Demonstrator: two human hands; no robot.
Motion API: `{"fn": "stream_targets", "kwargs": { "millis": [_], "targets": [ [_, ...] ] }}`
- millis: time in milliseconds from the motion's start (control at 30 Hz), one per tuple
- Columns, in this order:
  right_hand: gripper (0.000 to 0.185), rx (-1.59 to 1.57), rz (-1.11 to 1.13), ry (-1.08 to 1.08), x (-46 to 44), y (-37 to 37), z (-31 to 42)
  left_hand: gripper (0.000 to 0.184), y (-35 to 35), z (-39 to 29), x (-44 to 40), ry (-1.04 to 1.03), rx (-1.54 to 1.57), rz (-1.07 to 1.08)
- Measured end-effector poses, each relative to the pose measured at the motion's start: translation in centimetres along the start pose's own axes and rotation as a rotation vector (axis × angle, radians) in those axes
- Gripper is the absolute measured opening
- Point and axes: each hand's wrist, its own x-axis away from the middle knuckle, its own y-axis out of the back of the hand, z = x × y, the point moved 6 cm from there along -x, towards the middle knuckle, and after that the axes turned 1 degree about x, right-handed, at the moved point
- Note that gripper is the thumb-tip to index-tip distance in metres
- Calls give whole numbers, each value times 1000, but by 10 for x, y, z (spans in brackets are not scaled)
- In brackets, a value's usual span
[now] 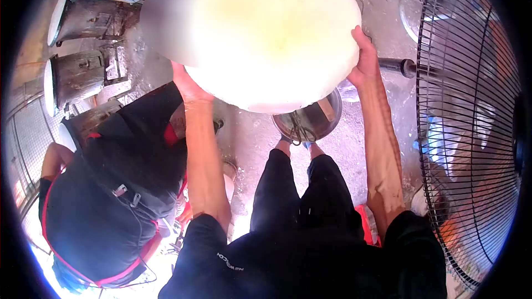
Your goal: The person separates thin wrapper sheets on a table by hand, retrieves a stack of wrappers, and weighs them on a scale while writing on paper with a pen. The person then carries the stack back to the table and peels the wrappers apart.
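Both my hands hold a large white disc point(277, 39), rounded and strongly lit, that looks like a drumhead. My left hand point(191, 84) grips its lower left edge, with the fingers mostly hidden behind it. At the right edge my right hand point(366, 61) clasps the rim, thumb on the near side. Below the disc, by my feet, a metal basin point(318, 127) holds scissors point(299, 127) and a flat light-brown piece point(326, 109). The disc covers part of that basin.
A large black wire fan guard point(471, 122) stands close on the right. To the left a person in a dark apron point(111, 205) bends over, near my left forearm. Several wooden drum-like barrels point(83, 75) with white ends line the left side.
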Motion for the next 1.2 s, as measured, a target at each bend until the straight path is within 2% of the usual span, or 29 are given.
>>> {"fn": "stream_targets", "kwargs": {
  "millis": [67, 133, 167, 233, 267, 333, 467, 500, 567, 633, 667, 800, 867, 933, 967, 1000, 1033, 1100, 1133, 1167, 1200],
  "targets": [
    [60, 37, 8, -13, -2, 9, 1, 73, 9, -4, -6, -5, -12, -1],
    [55, 10, -48, -21, -8, 15, 5, 74, 11, -7, -24, 112, 79, 182],
    [54, -23, -50, -22, -7, 10, 6, 74, 3, -15, -30, 82, 72, 191],
    [53, -43, -55, -24, -10, 14, 7, 71, 3, -15, -38, 121, -94, -35],
    [53, -27, -84, 5, -7, 10, 10, 71, -1, -19, -43, 96, -97, -33],
    [53, 11, -204, 44, -5, 11, 11, 74, -6, -13, -52, 188, -219, 39],
    [51, 41, -114, -9, -10, 23, 4, 71, -18, -19, -49, 175, -246, 101],
    [51, 152, -100, 58, -20, 49, 4, 70, -22, -20, -47, 191, -241, 105],
    [51, 265, -63, 129, -15, 40, 10, 68, -25, -19, -41, 195, -173, 179],
    [51, 49, -98, -47, -3, 18, 11, 64, -25, -23, -28, 168, -191, 101],
    [52, 50, -93, -30, 4, 7, 15, 61, -21, -27, -20, 121, -202, 101],
    [55, 116, -73, 10, 30, 11, 26, 66, -7, -35, 47, 124, -58, 157],
    [56, 156, -49, -22, 47, 4, 24, 72, -13, -41, 95, 192, 245, 453],
    [59, 193, 26, 18, 69, -8, 25, 74, -9, -45, 145, 126, 282, 373],
    [59, 225, 56, -23, 79, -7, 22, 76, -2, -43, 173, 99, 312, 301],
    [59, 275, 98, -101, 80, -5, 20, 75, 3, -40, 193, 92, 373, 361],
    [60, 326, 143, -180, 85, -6, 13, 75, 10, -36, 220, 38, 398, 329],
    [61, 414, 200, -274, 99, -20, 0, 74, 31, -17, 270, -84, 162, -36],
    [61, 494, 223, -330, 107, -17, -7, 71, 44, 0, 300, -107, 241, -143],
    [61, 574, 243, -385, 113, -15, -7, 71, 57, 19, 325, -153, 271, -182],
    [62, 654, 253, -436, 122, -12, -7, 70, 65, 39, 346, -202, 517, 5]
  ]
}}
